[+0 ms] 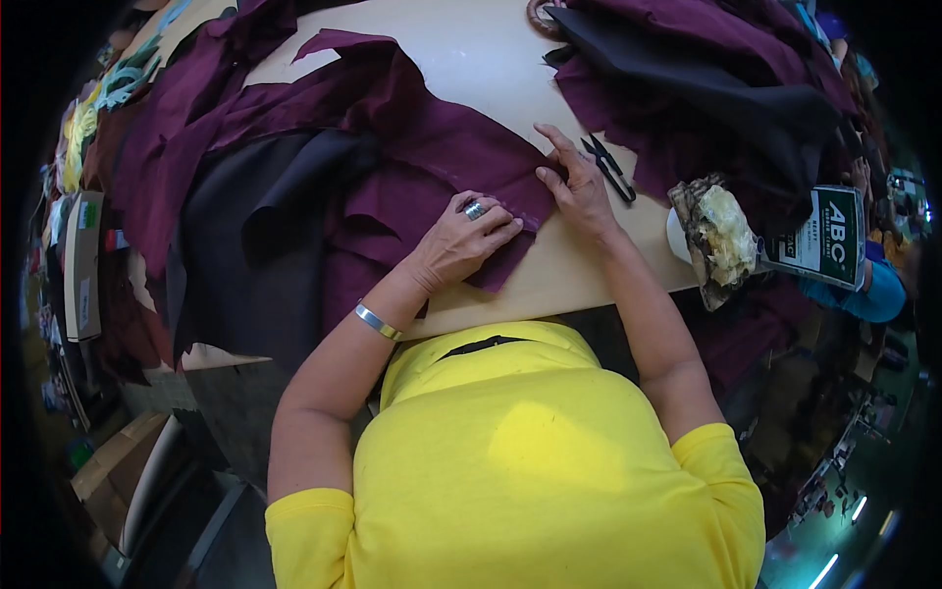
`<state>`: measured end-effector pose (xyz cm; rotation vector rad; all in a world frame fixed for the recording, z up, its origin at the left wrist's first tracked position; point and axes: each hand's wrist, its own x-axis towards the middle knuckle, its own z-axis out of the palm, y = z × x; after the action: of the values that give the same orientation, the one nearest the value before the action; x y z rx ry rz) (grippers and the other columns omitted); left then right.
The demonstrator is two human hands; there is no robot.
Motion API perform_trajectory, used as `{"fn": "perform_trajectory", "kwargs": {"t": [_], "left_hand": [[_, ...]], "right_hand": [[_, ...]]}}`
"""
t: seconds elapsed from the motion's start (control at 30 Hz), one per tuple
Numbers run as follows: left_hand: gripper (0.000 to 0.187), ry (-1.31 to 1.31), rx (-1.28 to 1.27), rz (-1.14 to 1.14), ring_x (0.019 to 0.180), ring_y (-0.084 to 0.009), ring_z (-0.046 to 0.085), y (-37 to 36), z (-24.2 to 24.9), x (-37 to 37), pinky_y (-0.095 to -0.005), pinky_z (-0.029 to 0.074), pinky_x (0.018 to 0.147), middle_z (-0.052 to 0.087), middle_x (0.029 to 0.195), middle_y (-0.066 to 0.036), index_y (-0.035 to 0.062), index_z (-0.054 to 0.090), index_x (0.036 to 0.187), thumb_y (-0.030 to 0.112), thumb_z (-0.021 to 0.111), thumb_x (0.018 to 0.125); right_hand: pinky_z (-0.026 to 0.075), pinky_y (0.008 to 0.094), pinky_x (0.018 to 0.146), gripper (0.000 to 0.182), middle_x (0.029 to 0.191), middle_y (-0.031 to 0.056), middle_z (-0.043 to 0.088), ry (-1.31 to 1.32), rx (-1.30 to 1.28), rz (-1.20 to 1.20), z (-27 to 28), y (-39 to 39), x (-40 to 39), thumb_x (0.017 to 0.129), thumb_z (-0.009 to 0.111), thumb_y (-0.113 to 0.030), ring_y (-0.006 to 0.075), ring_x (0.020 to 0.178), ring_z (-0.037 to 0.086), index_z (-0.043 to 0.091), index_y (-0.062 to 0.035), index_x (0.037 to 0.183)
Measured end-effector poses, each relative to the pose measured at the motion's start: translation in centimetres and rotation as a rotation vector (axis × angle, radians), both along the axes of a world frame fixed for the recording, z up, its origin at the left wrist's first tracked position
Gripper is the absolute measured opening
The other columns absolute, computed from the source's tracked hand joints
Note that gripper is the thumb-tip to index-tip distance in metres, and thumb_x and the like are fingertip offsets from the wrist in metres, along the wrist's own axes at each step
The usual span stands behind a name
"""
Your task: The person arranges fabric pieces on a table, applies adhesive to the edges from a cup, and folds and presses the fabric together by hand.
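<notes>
Dark purple fabric (412, 147) lies in folds across the table in front of me, with a black layer (250, 255) beside and beneath it. My left hand (463, 239), wearing a ring and a bracelet, has its fingers curled together on the fabric near its front corner. A thin pale line (515, 209) runs along the fabric edge by these fingertips. Just past that corner, my right hand (581, 191) is raised with thumb and index finger apart, holding nothing visible. Black thread snips (610, 170) lie on the table right beside it.
More purple and black fabric (687, 79) is heaped at the back right. A container crusted with yellowish, glue-like material (724, 240) stands at the right edge, by a green tin labelled ABC (834, 236). The pale tabletop (481, 49) shows between the heaps. A box (84, 265) is at the left.
</notes>
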<state>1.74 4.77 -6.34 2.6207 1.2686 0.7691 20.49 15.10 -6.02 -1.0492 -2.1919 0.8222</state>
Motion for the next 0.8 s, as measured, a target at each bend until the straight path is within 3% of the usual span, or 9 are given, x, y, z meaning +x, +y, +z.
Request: {"fn": "perform_trajectory", "kwargs": {"t": [0.3, 0.5, 0.8], "left_hand": [[0.042, 0.228, 0.039, -0.087, 0.103, -0.0163, 0.052, -0.22, 0.26, -0.42, -0.0405, 0.036, 0.099, 0.051, 0.106, -0.003, 0.0076, 0.055, 0.117, 0.014, 0.049, 0.076], [0.043, 0.236, 0.032, -0.137, 0.107, -0.0158, 0.05, -0.21, 0.48, -0.81, -0.042, 0.033, 0.101, 0.051, 0.117, 0.002, 0.0156, 0.054, 0.12, 0.017, 0.047, 0.078], [0.047, 0.289, -0.046, -0.162, 0.115, -0.0169, 0.043, -0.38, 0.52, -0.95, -0.0414, 0.027, 0.102, 0.044, 0.131, 0.007, 0.0264, 0.048, 0.127, 0.023, 0.047, 0.079]], "right_hand": [[0.036, 0.0341, 0.082, 0.059, 0.076, 0.0066, 0.059, -0.006, 0.01, 0.004, -0.26, 0.06, -0.07, 0.076, 0.063, -0.003, 0.0215, 0.075, 0.058, 0.043, -0.0193, 0.129], [0.038, 0.0321, 0.078, 0.053, 0.077, 0.0063, 0.058, -0.005, 0.093, 0.006, -0.52, 0.08, -0.01, 0.078, 0.064, -0.009, 0.0216, 0.073, 0.055, 0.046, -0.0194, 0.127], [0.036, 0.0345, 0.081, 0.052, 0.083, 0.0082, 0.062, -0.031, 0.093, 0.004, -0.22, -0.15, -0.2, 0.078, 0.062, -0.003, 0.0216, 0.078, 0.06, 0.046, -0.0159, 0.125]]}}
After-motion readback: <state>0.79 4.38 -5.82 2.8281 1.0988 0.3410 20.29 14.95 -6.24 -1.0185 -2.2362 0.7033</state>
